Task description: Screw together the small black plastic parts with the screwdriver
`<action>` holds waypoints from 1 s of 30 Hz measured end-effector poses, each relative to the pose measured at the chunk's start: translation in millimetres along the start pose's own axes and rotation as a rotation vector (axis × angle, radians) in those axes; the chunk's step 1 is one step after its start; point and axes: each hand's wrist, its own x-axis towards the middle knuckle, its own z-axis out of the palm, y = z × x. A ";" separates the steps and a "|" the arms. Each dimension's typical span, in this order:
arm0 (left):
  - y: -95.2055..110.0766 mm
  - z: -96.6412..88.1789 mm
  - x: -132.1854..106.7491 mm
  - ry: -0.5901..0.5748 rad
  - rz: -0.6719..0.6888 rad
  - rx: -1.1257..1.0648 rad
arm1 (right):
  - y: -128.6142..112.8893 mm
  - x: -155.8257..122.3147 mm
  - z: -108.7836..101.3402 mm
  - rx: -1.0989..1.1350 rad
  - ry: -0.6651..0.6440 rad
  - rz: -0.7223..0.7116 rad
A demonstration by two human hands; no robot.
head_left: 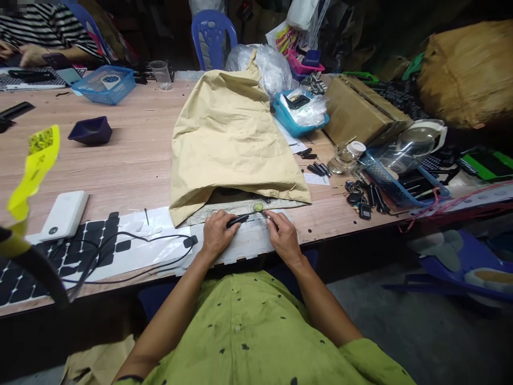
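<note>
Fingers closed, my left hand (217, 231) pinches a slim black part (239, 220) at the front edge of the table. My right hand (282, 233) is closed in a pinch on a small, thin, pale piece (265, 214), too small to name. A yellow-green round thing (258, 207) shows at the tips of the right fingers; whether it joins what they hold I cannot tell. Just beyond both hands lies a large beige sack (236, 139), its mouth toward me, with dark things inside mostly hidden. Under my hands is a white sheet (250, 243).
Left are a white power bank (64, 215), a black cable (136, 233), and a purple tray (90, 131). Right are several black parts (319, 169), a glass jar (347, 158), and a blue basket (395, 182). Across the table sits a person in a striped sleeve (52, 27).
</note>
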 end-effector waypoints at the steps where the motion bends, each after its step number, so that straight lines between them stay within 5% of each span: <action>1: 0.0 -0.2 0.2 -0.004 0.000 -0.005 | -4.4 -1.2 -2.1 0.043 -0.015 -0.008; 20: 0.7 2.9 1.3 0.002 -0.001 -0.057 | -32.3 -7.8 1.7 0.115 -0.100 -0.110; 30: 3.2 -0.1 1.8 -0.029 -0.021 -0.067 | 3.1 10.0 6.5 -0.191 -0.003 -0.066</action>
